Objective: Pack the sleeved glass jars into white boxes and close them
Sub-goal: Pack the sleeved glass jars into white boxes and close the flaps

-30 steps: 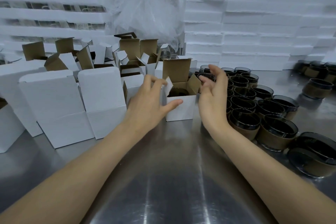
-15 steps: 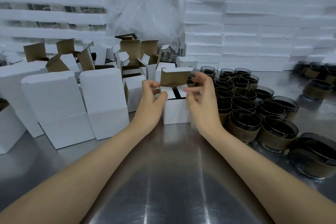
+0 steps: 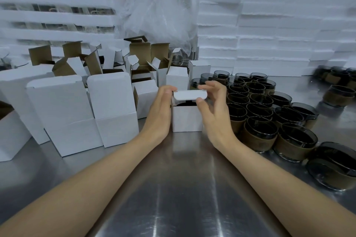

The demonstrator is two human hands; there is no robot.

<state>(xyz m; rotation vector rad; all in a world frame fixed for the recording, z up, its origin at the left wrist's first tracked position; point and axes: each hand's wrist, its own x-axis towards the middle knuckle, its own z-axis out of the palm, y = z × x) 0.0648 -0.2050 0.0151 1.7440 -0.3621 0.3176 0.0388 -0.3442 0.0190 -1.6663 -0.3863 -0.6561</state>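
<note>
While stacks of white foam slabs (image 3: 269,31) rise as a wall behind, I work at a steel surface (image 3: 185,188) crowded on both sides. To my left stand three tall closed white boxes (image 3: 111,109) in the front row, with a jumble of open ones (image 3: 140,54) behind them, too tangled to count. To my right cluster roughly two dozen dark glass jars in brown sleeves (image 3: 258,134), plus a few more blurred at the far right edge. Between my hands sits one small white box (image 3: 185,119), a dark jar rim just visible inside under its half-lowered lid flap (image 3: 189,95). My left hand (image 3: 160,109) lies flat, fingers straight, against the box's left wall, thumb at the flap's corner. My right hand (image 3: 213,106) pinches the flap's right end between thumb and forefinger, its other fingers loosely spread.
</note>
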